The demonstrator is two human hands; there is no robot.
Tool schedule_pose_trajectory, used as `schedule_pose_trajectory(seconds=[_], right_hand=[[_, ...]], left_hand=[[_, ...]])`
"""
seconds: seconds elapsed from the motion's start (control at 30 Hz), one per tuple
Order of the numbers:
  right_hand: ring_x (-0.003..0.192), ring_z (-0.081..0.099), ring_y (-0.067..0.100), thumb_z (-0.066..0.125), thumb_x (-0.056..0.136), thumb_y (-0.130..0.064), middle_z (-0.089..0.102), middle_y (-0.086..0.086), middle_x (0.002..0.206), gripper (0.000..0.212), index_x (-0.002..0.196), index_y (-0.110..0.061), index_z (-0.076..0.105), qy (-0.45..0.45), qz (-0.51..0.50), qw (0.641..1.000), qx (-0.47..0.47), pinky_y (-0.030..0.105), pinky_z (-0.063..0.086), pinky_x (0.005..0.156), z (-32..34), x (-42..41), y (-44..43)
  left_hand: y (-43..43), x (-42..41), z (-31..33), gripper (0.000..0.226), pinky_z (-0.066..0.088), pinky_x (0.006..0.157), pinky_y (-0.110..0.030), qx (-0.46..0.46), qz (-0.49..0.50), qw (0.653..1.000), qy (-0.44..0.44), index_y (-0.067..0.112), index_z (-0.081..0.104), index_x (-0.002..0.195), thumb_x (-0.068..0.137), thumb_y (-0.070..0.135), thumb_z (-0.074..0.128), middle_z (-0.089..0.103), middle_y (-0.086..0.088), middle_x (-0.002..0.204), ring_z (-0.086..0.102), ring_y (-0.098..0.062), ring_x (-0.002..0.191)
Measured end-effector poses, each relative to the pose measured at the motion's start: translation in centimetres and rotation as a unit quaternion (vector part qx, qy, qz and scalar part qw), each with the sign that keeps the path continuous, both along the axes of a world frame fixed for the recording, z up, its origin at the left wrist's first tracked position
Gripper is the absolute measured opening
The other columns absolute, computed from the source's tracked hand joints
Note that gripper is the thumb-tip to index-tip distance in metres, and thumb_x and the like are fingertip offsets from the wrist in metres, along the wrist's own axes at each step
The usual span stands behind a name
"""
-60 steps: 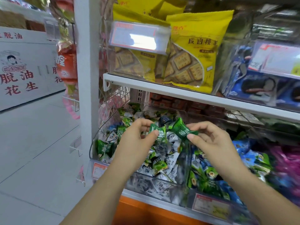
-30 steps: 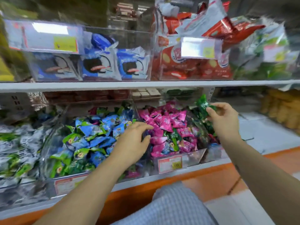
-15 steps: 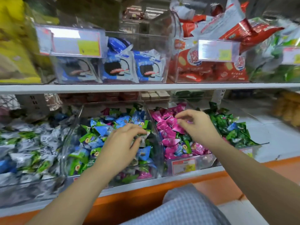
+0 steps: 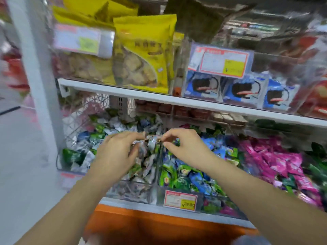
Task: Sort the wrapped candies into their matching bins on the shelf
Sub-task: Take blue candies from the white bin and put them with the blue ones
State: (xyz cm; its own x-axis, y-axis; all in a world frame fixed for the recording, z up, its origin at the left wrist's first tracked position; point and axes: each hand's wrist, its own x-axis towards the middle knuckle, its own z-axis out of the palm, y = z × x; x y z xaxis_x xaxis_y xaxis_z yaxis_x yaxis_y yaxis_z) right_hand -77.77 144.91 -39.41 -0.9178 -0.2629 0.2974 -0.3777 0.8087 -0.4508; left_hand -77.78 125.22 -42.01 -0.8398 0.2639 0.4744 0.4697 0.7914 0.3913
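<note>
Shifted from the pink candies back to the leftmost bin (image 4: pixel 113 190). Left hand (image 4: pixel 115 152) and right hand (image 4: pixel 185 147) both pinched on one silver candy (image 4: pixel 152 141) above it.

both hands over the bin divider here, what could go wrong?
1. The grey-wrapped candy is pinched between the left hand and right hand right above the clear divider; released there, it may drop into the blue-green bin.
2. The frame is motion-blurred, so wrapper colour could be misjudged.

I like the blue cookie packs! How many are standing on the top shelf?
3 blue cookie packs in a row under the price tag: left, middle, right. More may hide behind them.
</note>
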Motion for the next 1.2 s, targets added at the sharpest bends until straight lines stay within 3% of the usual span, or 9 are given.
schedule_pose_trajectory(seconds=[0.2, 0.33, 0.43, 0.67, 0.77, 0.87, 1.0, 1.1, 1.2], right_hand=[[0.107, 0.058, 0.016, 0.055, 0.094, -0.022, 0.061, 0.001, 0.123, 0.031, 0.124, -0.017, 0.058, -0.024, -0.015, 0.998, 0.061, 0.016, 0.034, 0.073, 0.3, -6.6, -4.1], [0.115, 0.055, 0.029, 0.055, 0.092, -0.015, 0.056, 0.013, 0.13, 0.035, 0.126, -0.008, 0.056, -0.026, -0.055, 0.991, 0.118, 0.032, 0.042, 0.09, 0.0, -11.8, -6.0], [0.119, 0.051, 0.027, 0.055, 0.093, -0.015, 0.051, 0.009, 0.136, 0.041, 0.133, -0.013, 0.049, -0.051, -0.074, 0.986, 0.139, 0.033, 0.044, 0.091, -0.7, -14.5, -6.8], [0.119, 0.053, 0.028, 0.06, 0.089, -0.026, 0.051, 0.011, 0.137, 0.055, 0.14, -0.019, 0.042, -0.054, -0.09, 0.982, 0.158, 0.034, 0.046, 0.093, -2.6, -17.7, -6.6], [0.119, 0.053, 0.026, 0.064, 0.087, -0.027, 0.053, 0.008, 0.135, 0.05, 0.134, -0.017, 0.05, -0.062, -0.102, 0.979, 0.166, 0.034, 0.045, 0.096, -2.5, -17.7, -6.6], [0.113, 0.056, 0.023, 0.07, 0.082, -0.022, 0.06, 0.005, 0.124, 0.038, 0.118, -0.016, 0.061, -0.061, -0.106, 0.985, 0.125, 0.027, 0.043, 0.086, -2.2, -17.1, -6.6], [0.109, 0.056, 0.023, 0.066, 0.083, -0.014, 0.06, 0.005, 0.122, 0.033, 0.115, -0.017, 0.061, 0.013, -0.129, 0.99, 0.062, 0.025, 0.042, 0.083, -1.2, -14.6, -7.0], [0.099, 0.059, 0.019, 0.068, 0.083, -0.013, 0.059, -0.003, 0.11, 0.038, 0.12, -0.019, 0.058, 0.043, -0.086, 0.994, -0.047, 0.023, 0.044, 0.078, -0.5, -11.1, -7.8], [0.092, 0.064, 0.013, 0.072, 0.081, -0.016, 0.064, -0.002, 0.102, 0.041, 0.118, -0.027, 0.056, -0.031, 0.025, 0.987, -0.157, 0.024, 0.052, 0.077, -0.1, -7.3, -9.5]], left_hand=[[-5.3, -2.0, -0.3, 0.026, 0.048, 0.086, -0.035, 0.051, 0.052, 0.997, -0.03, 0.026, 0.064, 0.117, 0.094, 0.021, 0.054, 0.063, 0.007, 0.117, 0.064, -0.019, 0.093], [-7.9, -2.9, -0.3, 0.026, 0.049, 0.084, -0.032, 0.095, 0.073, 0.992, -0.042, 0.028, 0.063, 0.118, 0.095, 0.022, 0.052, 0.061, 0.008, 0.115, 0.06, -0.015, 0.099], [-8.7, -3.3, -0.4, 0.026, 0.046, 0.082, -0.025, 0.126, 0.076, 0.988, -0.041, 0.03, 0.063, 0.118, 0.095, 0.022, 0.053, 0.061, 0.012, 0.112, 0.057, -0.009, 0.102], [-9.9, -3.8, -0.4, 0.023, 0.051, 0.087, -0.036, 0.178, 0.074, 0.981, -0.037, 0.032, 0.065, 0.11, 0.093, 0.021, 0.055, 0.065, 0.014, 0.109, 0.061, -0.006, 0.099], [-10.1, -3.6, -0.4, 0.025, 0.051, 0.089, -0.035, 0.181, 0.073, 0.98, -0.044, 0.031, 0.064, 0.113, 0.094, 0.02, 0.054, 0.064, 0.015, 0.111, 0.06, -0.005, 0.101], [-10.3, -3.2, -0.3, 0.025, 0.05, 0.085, -0.03, 0.178, 0.076, 0.98, -0.047, 0.031, 0.063, 0.115, 0.095, 0.021, 0.053, 0.063, 0.017, 0.111, 0.058, -0.003, 0.1], [-10.7, -3.2, -0.3, 0.025, 0.037, 0.07, -0.001, 0.186, 0.073, 0.978, -0.054, 0.027, 0.063, 0.117, 0.095, 0.018, 0.053, 0.064, 0.014, 0.109, 0.056, 0.0, 0.097], [-11.0, -3.2, -0.2, 0.025, 0.037, 0.065, 0.003, 0.211, 0.069, 0.973, -0.071, 0.026, 0.064, 0.116, 0.095, 0.017, 0.054, 0.065, 0.015, 0.103, 0.056, 0.003, 0.092], [-11.0, -3.0, 0.0, 0.025, 0.038, 0.066, 0.002, 0.247, 0.047, 0.963, -0.092, 0.029, 0.062, 0.118, 0.094, 0.025, 0.056, 0.063, 0.02, 0.099, 0.058, 0.009, 0.089]])
